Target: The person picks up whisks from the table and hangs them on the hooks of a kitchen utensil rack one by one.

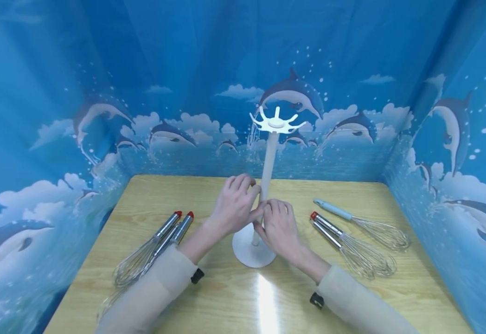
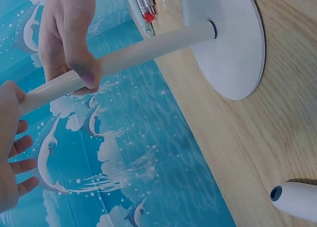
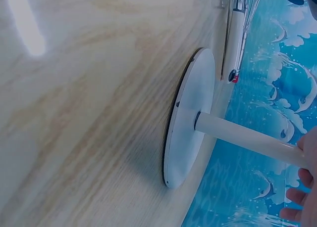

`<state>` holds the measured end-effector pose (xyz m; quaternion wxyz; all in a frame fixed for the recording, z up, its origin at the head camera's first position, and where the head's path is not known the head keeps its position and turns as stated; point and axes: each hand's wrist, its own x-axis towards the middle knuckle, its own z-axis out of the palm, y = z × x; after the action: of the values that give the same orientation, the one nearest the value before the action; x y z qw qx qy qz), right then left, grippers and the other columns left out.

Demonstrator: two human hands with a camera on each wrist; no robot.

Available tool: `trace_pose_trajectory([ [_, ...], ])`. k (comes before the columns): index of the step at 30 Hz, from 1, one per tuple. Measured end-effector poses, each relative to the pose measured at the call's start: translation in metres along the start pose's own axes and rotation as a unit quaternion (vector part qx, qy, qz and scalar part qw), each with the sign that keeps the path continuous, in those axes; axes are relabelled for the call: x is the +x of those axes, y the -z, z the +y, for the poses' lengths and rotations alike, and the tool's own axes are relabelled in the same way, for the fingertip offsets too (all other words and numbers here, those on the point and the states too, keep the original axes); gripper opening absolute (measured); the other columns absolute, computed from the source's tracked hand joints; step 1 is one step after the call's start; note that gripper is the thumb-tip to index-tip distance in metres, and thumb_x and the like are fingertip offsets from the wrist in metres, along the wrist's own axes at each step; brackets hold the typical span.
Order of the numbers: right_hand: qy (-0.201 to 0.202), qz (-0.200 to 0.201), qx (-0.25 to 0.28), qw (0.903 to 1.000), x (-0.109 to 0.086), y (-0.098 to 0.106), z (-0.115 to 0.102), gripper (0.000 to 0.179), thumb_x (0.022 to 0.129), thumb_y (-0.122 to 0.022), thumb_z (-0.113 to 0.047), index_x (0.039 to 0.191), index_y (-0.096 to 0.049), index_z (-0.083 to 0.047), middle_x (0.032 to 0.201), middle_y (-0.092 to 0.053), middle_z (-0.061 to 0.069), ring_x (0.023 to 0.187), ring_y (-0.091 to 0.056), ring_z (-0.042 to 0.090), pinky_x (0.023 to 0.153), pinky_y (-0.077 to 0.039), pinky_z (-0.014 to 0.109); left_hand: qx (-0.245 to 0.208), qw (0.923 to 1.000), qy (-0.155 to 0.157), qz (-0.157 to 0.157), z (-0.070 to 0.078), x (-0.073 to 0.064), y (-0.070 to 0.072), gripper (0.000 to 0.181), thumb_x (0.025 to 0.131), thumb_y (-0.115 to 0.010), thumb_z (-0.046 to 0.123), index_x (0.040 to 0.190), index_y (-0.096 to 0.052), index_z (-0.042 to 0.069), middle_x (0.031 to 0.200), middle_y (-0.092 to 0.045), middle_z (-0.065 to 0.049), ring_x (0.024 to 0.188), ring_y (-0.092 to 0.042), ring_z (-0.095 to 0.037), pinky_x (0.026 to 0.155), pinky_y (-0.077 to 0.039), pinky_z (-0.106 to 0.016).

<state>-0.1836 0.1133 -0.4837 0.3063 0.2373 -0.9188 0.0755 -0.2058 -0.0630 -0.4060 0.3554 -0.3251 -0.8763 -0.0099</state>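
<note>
A white stand (image 1: 269,160) rises from a round base (image 1: 254,253) on the table to a crown of upturned hooks (image 1: 277,124). My left hand (image 1: 236,204) holds the post, its thumb pressed to the pole and its fingers behind it. Just below, my right hand (image 1: 279,227) grips the same post, thumb and fingers curled round it. In the left wrist view the right hand (image 2: 69,39) wraps the pole, with the left hand (image 2: 12,153) farther from the base. No whisk hangs on the hooks.
Whisks with steel handles and red tips (image 1: 172,227) lie at the left, partly behind my left sleeve. At the right lie a light-blue-handled whisk (image 1: 335,208) and steel-handled whisks (image 1: 330,225). A white handle end (image 2: 297,200) shows in the left wrist view. A dolphin-print curtain (image 1: 184,69) surrounds the table.
</note>
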Motion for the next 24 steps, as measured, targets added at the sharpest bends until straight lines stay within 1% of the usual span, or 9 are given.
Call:
trace_pose_trajectory([
  [5,-0.001,0.0,0.001,1.0,-0.004,0.004,-0.003,0.04,0.09,-0.078,-0.036,0.109,-0.064,-0.004,0.108,-0.065,0.01,0.099,-0.064,0.028,0.091,-0.052,0.046,-0.001,0.9999,-0.004,0.016,0.003,-0.003,0.003,0.033,0.095,-0.072,0.045,0.106,-0.076,0.015,0.111,-0.073,-0.006,0.109,-0.069,-0.025,0.095,-0.057,-0.041],
  [11,-0.007,-0.006,0.007,0.9999,-0.006,0.008,-0.004,0.035,0.09,-0.077,-0.034,0.103,-0.063,-0.006,0.11,-0.066,0.012,0.102,-0.065,0.03,0.091,-0.053,0.047,0.005,0.9998,-0.007,0.019,0.005,-0.004,0.004,0.032,0.095,-0.072,0.046,0.106,-0.076,0.016,0.111,-0.073,-0.005,0.109,-0.069,-0.024,0.097,-0.057,-0.041],
  [15,-0.01,-0.028,0.008,0.9995,-0.006,0.012,-0.001,0.039,0.093,-0.075,-0.04,0.11,-0.067,-0.006,0.114,-0.068,0.013,0.108,-0.066,0.032,0.091,-0.055,0.048,0.007,0.9998,-0.011,0.018,0.005,-0.002,0.007,0.034,0.094,-0.072,0.049,0.104,-0.076,0.016,0.11,-0.074,-0.005,0.109,-0.07,-0.025,0.097,-0.057,-0.041],
  [17,-0.011,-0.044,0.005,0.9989,-0.007,0.015,0.001,0.042,0.093,-0.075,-0.044,0.111,-0.068,-0.007,0.114,-0.068,0.013,0.107,-0.066,0.031,0.087,-0.057,0.046,0.0,0.9999,-0.009,0.011,0.003,-0.002,0.009,0.036,0.093,-0.074,0.051,0.103,-0.076,0.016,0.109,-0.074,-0.005,0.109,-0.07,-0.025,0.096,-0.058,-0.042],
  [19,-0.016,-0.064,0.011,0.9977,-0.008,0.018,0.002,0.045,0.093,-0.075,-0.048,0.111,-0.07,-0.007,0.113,-0.069,0.012,0.104,-0.067,0.03,0.084,-0.057,0.044,-0.017,0.9998,-0.004,0.006,0.0,-0.002,0.012,0.039,0.091,-0.076,0.052,0.104,-0.075,0.015,0.11,-0.075,-0.005,0.11,-0.07,-0.025,0.097,-0.058,-0.043],
  [22,-0.026,-0.086,0.033,0.9954,-0.011,0.022,0.006,0.045,0.094,-0.074,-0.051,0.109,-0.07,-0.008,0.111,-0.069,0.009,0.1,-0.067,0.027,0.081,-0.058,0.041,-0.049,0.9987,0.006,0.01,-0.006,-0.001,0.018,0.043,0.09,-0.079,0.051,0.109,-0.073,0.013,0.113,-0.076,-0.006,0.114,-0.071,-0.027,0.1,-0.059,-0.045],
  [24,-0.036,-0.096,0.051,0.9934,-0.014,0.025,0.009,0.046,0.095,-0.073,-0.051,0.109,-0.071,-0.008,0.111,-0.068,0.008,0.099,-0.067,0.027,0.082,-0.058,0.041,-0.064,0.9977,0.009,0.018,-0.011,0.001,0.024,0.045,0.09,-0.08,0.049,0.113,-0.072,0.011,0.116,-0.077,-0.007,0.117,-0.072,-0.029,0.103,-0.059,-0.045],
])
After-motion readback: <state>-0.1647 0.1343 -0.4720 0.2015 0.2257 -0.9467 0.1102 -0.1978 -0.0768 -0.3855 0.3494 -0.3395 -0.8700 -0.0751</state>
